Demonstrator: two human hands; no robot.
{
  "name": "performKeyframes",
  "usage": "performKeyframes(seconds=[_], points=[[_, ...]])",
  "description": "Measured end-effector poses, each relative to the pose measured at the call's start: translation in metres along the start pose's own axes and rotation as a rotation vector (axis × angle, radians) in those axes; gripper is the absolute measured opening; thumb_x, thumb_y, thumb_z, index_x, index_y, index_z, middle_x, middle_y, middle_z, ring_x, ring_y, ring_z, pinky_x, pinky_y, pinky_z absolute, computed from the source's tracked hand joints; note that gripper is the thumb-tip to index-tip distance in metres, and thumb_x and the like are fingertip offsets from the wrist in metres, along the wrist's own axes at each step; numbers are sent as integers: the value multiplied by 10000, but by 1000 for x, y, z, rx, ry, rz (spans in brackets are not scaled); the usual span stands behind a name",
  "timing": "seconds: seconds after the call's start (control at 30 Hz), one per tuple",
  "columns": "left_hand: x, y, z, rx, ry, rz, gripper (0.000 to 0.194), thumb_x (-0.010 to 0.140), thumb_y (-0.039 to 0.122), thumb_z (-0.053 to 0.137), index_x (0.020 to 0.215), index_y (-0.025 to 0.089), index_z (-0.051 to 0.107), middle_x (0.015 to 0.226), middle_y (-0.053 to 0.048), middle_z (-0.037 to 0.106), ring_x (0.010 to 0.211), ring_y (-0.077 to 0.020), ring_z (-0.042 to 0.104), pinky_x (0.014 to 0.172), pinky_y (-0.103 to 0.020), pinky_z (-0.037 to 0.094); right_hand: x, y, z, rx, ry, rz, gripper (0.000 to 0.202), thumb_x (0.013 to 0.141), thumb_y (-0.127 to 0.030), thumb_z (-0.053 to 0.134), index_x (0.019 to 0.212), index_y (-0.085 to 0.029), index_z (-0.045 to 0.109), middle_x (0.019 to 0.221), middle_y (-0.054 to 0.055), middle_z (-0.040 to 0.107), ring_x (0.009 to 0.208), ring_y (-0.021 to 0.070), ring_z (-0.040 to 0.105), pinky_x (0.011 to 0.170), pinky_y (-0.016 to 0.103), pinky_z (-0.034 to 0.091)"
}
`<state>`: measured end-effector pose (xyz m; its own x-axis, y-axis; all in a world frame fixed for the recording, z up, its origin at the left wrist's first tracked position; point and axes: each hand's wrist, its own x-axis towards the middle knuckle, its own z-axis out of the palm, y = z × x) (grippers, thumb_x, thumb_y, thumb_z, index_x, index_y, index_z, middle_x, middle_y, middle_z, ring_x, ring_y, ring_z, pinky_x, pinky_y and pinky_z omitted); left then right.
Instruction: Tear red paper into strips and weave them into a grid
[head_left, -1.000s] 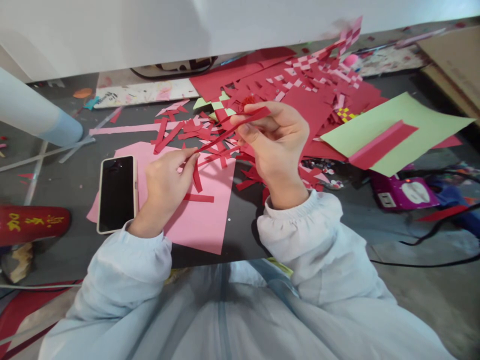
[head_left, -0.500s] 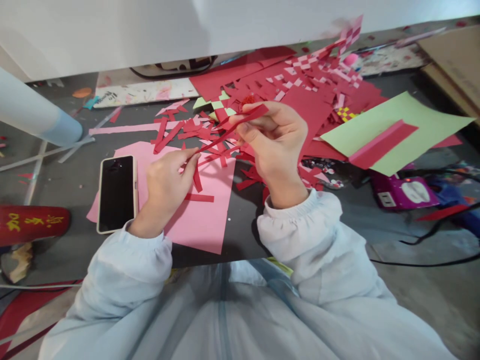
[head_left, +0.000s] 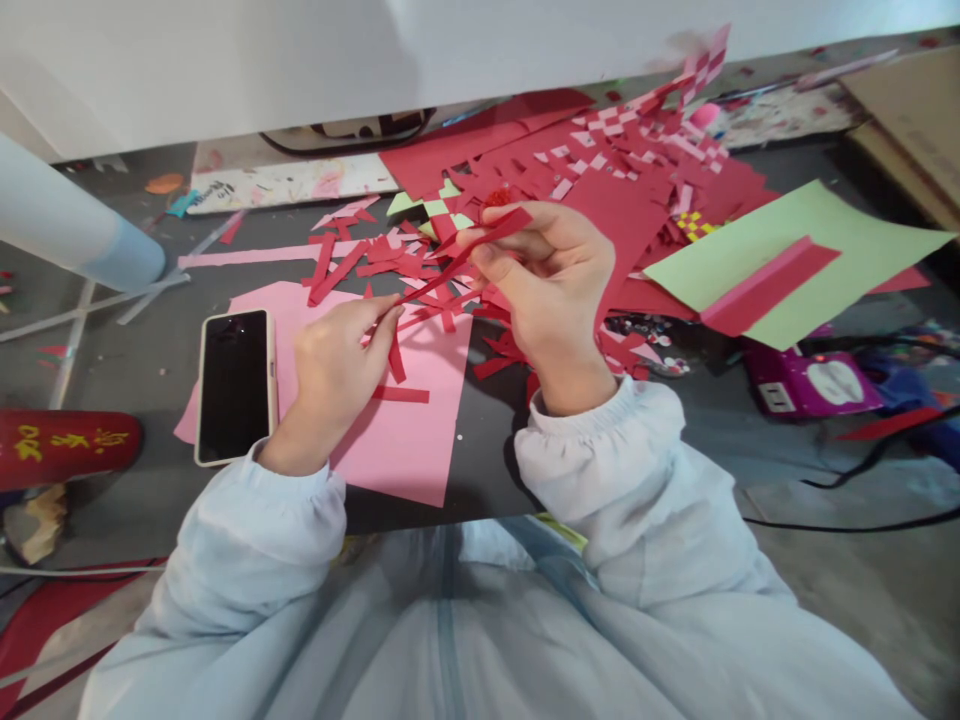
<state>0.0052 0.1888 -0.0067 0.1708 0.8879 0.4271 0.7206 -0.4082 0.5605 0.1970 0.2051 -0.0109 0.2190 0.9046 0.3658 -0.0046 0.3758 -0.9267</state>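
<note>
A narrow red paper strip (head_left: 442, 275) stretches slantwise between my two hands, above the table. My left hand (head_left: 341, 360) pinches its lower end over a pink paper sheet (head_left: 405, 450). Higher up and to the right, my right hand (head_left: 559, 280) holds the other end between thumb and fingers. Another short red strip (head_left: 403, 395) lies on the pink sheet. Behind the hands are many loose red paper pieces (head_left: 390, 255) and a green checkered woven piece (head_left: 439, 209).
A phone (head_left: 235, 385) lies at the pink sheet's left edge. Farther left are a pale blue cylinder (head_left: 112, 240) and a red cylinder (head_left: 67, 445). On the right, a light green sheet (head_left: 847, 235) bearing a folded red strip is near a purple box (head_left: 814, 385).
</note>
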Motion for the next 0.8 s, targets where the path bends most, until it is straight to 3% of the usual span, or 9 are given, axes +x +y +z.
performKeyframes(seconds=[0.1,0.3,0.53,0.8], points=[[-1,-1,0,16,-4,37,196,947,310,602,978,246,784,988,-10,807,909,-179,756,760,-264,544,1,2,0,20,2,-40,211,807,-391,784,941,-288,657,945,-15,763,939,191,749,715,321,625],[-2,-5,2,86,23,145,227,967,317,570,1006,230,776,977,-12,808,909,-173,756,756,-259,551,2,11,1,58,-67,-135,195,822,-350,777,964,-271,669,911,-21,773,889,180,758,716,316,633],[-1,-9,5,88,39,202,210,967,307,579,1007,234,772,964,-11,804,878,-164,748,744,-261,554,-2,12,5,-25,-125,-120,243,805,-421,772,954,-248,689,929,-15,767,899,174,759,798,345,644],[0,-6,4,9,105,237,169,952,272,611,979,221,770,922,-10,806,856,-164,754,725,-263,543,-6,8,8,-222,-242,-226,156,866,-347,710,960,-228,745,917,17,781,832,152,739,657,271,587]])
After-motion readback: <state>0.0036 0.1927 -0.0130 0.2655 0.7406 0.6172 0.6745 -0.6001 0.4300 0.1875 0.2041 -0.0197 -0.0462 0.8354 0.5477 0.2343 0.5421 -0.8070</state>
